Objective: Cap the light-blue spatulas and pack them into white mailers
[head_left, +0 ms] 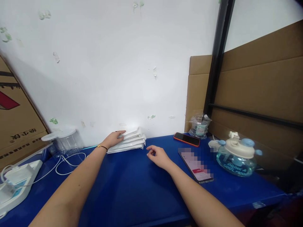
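Against the wall lies a stack of flat white packets (130, 141), several of them layered unevenly. My left hand (115, 138), with a ring and a dark bracelet, grips the stack at its left end, thumb on top and fingers toward the wall. Just off the stack's right end is my right hand (159, 156). Its fingers are loosely curled, a gap shows between thumb and forefinger, and nothing is in them.
On the blue tabletop (132, 189), a phone with an orange edge (187, 139) and a lit phone (197, 168) lie right. Beyond are a wrapped plastic cup (200, 126) and a blue bottle (236, 157). Clear containers (67, 142), a white cable (56, 165) and a power strip (23, 186) occupy the left.
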{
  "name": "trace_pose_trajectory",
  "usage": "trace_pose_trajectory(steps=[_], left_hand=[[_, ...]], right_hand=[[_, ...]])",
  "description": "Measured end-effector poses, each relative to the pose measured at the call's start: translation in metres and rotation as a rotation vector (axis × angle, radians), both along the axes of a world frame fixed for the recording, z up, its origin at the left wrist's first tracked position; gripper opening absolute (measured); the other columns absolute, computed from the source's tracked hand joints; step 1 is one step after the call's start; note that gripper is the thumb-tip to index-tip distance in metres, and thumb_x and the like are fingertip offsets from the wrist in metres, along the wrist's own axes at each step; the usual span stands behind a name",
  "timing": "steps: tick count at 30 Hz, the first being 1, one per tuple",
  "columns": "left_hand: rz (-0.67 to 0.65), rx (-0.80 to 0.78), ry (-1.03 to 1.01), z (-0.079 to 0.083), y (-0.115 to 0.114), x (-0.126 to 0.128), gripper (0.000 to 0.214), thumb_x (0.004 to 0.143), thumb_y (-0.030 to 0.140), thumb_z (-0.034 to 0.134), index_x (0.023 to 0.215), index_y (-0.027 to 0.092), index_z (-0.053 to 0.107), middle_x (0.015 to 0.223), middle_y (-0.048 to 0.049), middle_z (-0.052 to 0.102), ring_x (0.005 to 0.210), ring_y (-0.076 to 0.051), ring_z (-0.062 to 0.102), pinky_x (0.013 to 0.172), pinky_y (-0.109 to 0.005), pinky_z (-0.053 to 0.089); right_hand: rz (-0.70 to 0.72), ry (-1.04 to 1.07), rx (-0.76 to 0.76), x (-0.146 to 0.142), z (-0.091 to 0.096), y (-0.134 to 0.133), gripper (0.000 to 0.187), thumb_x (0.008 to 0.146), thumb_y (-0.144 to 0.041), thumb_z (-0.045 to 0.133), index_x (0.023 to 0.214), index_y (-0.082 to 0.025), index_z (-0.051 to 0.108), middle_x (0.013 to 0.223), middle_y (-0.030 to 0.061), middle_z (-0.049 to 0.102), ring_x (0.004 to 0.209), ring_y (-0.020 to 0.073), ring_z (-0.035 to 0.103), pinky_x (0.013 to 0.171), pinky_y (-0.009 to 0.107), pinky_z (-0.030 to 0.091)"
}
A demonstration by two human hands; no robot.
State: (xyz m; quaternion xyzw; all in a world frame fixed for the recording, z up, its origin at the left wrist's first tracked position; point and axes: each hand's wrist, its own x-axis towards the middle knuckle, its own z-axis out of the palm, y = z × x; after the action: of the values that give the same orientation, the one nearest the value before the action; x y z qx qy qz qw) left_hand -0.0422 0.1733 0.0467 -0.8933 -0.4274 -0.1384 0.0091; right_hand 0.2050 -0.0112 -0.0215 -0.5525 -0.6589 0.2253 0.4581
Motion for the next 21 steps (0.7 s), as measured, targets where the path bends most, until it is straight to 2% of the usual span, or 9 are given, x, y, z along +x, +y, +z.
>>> trace_pose_trajectory(steps=[2, 4, 7, 9, 12, 15, 18, 21], left_hand=[[0.009, 0.091, 0.101, 0.000, -0.003, 0.002, 0.050, 0.082, 0.030, 0.041, 0.130, 0.019, 0.048, 0.116, -0.0086, 0.063, 0.100, -0.023, 0.060, 0.087, -0.031, 0.045], [0.090, 0.194, 0.137, 0.003, -0.007, 0.004, 0.049, 0.084, 0.025, 0.036, 0.131, 0.018, 0.046, 0.105, -0.0102, 0.067, 0.093, -0.023, 0.063, 0.082, -0.032, 0.047], [0.178, 0.338, 0.079, 0.009, -0.022, 0.008, 0.048, 0.086, 0.023, 0.034, 0.134, 0.020, 0.042, 0.104, -0.0105, 0.068, 0.089, -0.023, 0.065, 0.079, -0.032, 0.048], [0.102, 0.419, 0.012, 0.010, -0.039, 0.012, 0.048, 0.085, 0.020, 0.036, 0.133, 0.023, 0.043, 0.116, -0.0091, 0.063, 0.097, -0.023, 0.063, 0.083, -0.033, 0.048], [-0.183, 0.478, -0.034, 0.003, -0.074, 0.023, 0.048, 0.084, 0.017, 0.039, 0.131, 0.024, 0.045, 0.128, -0.0060, 0.055, 0.112, -0.021, 0.055, 0.092, -0.033, 0.045], [-0.317, 0.441, -0.013, -0.011, -0.108, 0.033, 0.044, 0.085, 0.017, 0.041, 0.128, 0.023, 0.047, 0.123, -0.0072, 0.058, 0.108, -0.020, 0.056, 0.091, -0.033, 0.045], [-0.219, 0.361, -0.056, -0.019, -0.131, 0.039, 0.044, 0.082, 0.015, 0.041, 0.125, 0.021, 0.049, 0.108, -0.0084, 0.065, 0.094, -0.020, 0.060, 0.083, -0.033, 0.045], [-0.095, 0.186, -0.113, -0.013, -0.140, 0.040, 0.049, 0.078, 0.015, 0.041, 0.127, 0.022, 0.046, 0.081, -0.0037, 0.067, 0.070, -0.018, 0.061, 0.064, -0.027, 0.043]], right_hand=[[-0.021, 0.101, -0.004, 0.001, 0.001, 0.002, 0.025, 0.073, -0.024, 0.057, 0.096, -0.017, 0.064, 0.071, 0.0004, 0.063, 0.065, 0.0131, 0.055, 0.065, 0.026, 0.044], [-0.038, 0.224, -0.008, 0.001, 0.004, 0.003, 0.024, 0.072, -0.026, 0.060, 0.094, -0.017, 0.064, 0.070, 0.0001, 0.062, 0.065, 0.0135, 0.056, 0.065, 0.027, 0.044], [0.013, 0.584, -0.063, 0.002, 0.011, 0.002, 0.028, 0.072, -0.031, 0.063, 0.096, -0.017, 0.062, 0.075, 0.0022, 0.064, 0.071, 0.0153, 0.060, 0.067, 0.027, 0.046], [0.102, 0.905, -0.136, 0.003, 0.018, -0.001, 0.033, 0.074, -0.036, 0.063, 0.101, -0.018, 0.058, 0.087, 0.0054, 0.066, 0.079, 0.0174, 0.063, 0.070, 0.029, 0.048], [0.279, 1.247, -0.202, 0.004, 0.026, -0.006, 0.038, 0.076, -0.041, 0.062, 0.108, -0.021, 0.054, 0.100, 0.0074, 0.065, 0.087, 0.0193, 0.064, 0.075, 0.033, 0.051], [0.342, 1.293, -0.158, 0.007, 0.031, -0.010, 0.045, 0.073, -0.030, 0.068, 0.114, -0.026, 0.051, 0.095, 0.0033, 0.065, 0.078, 0.0166, 0.064, 0.066, 0.029, 0.052], [0.332, 1.229, -0.066, 0.012, 0.036, -0.013, 0.045, 0.074, -0.026, 0.064, 0.116, -0.025, 0.051, 0.086, 0.0018, 0.066, 0.066, 0.0135, 0.061, 0.054, 0.023, 0.047], [0.353, 1.046, 0.088, 0.016, 0.041, -0.018, 0.042, 0.076, -0.027, 0.058, 0.116, -0.021, 0.052, 0.102, 0.0066, 0.064, 0.069, 0.0136, 0.060, 0.057, 0.025, 0.046]])
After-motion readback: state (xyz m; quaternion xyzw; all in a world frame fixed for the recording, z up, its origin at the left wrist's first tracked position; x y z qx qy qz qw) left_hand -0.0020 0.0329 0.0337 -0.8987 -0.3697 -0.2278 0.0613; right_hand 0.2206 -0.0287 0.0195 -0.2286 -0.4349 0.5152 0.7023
